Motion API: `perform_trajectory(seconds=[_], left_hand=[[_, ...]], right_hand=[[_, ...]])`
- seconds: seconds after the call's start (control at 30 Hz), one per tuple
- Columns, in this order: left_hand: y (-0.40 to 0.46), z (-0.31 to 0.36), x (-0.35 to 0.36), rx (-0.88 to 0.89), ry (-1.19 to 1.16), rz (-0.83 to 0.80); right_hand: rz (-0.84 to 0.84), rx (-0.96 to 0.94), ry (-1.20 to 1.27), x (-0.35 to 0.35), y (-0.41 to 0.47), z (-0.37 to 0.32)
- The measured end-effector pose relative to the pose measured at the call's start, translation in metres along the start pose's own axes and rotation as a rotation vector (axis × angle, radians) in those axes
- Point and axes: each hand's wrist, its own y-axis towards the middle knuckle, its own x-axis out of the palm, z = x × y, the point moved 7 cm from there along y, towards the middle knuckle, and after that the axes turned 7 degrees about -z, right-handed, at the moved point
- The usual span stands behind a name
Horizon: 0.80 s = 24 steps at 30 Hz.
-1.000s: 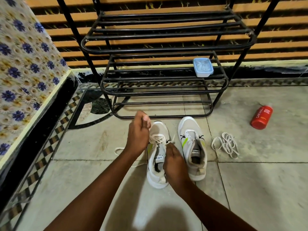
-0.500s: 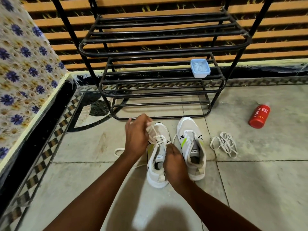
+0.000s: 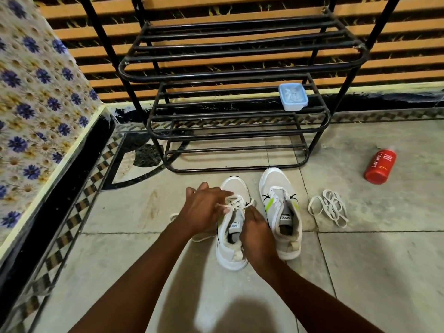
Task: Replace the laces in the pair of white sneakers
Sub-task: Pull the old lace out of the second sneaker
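Two sneakers lie before us, toes toward the rack. Over the left sneaker, long axis running away from us, our left hand pinches its lace; our right hand, nearer, seemingly grips the collar.

Shoe rack just behind sneakers
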Motion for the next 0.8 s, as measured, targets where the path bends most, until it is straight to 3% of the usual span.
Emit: perform_trajectory(seconds=[0.1, 0.17, 0.27, 0.33, 0.43, 0.53, 0.6, 0.67, 0.8], left_hand=[[0.003, 0.017, -0.01, -0.011, 0.228, 0.038], [0.005, 0.021, -0.025, -0.037, 0.202, 0.161], [-0.002, 0.019, -0.059, -0.066, -0.119, 0.442], [-0.009, 0.023, -0.072, 0.03, -0.446, 0.562], [-0.01, 0.02, -0.067, 0.04, -0.89, 0.559], [-0.006, 0.008, -0.054, -0.042, -1.065, 0.579], [-0.009, 0.001, -0.057, -0.083, -0.94, 0.653], [-0.011, 0.0, -0.07, -0.077, -0.67, 0.663], [-0.007, -0.006, -0.079, -0.136, -0.334, 0.434]], right_hand=[[-0.024, -0.01, -0.036, -0.002, -0.003, -0.003], [-0.018, 0.012, -0.072, -0.002, 0.0, -0.005], [-0.013, -0.045, -0.097, -0.003, -0.001, -0.012], [-0.013, -0.054, -0.091, -0.005, -0.003, -0.011], [-0.025, -0.089, -0.104, -0.001, -0.002, -0.01], [-0.002, -0.072, -0.085, 0.002, -0.004, -0.008], [0.004, -0.058, -0.111, -0.001, -0.005, -0.007], [0.014, -0.034, -0.104, -0.007, -0.007, -0.004], [0.0, -0.019, -0.052, 0.001, 0.0, 0.001]])
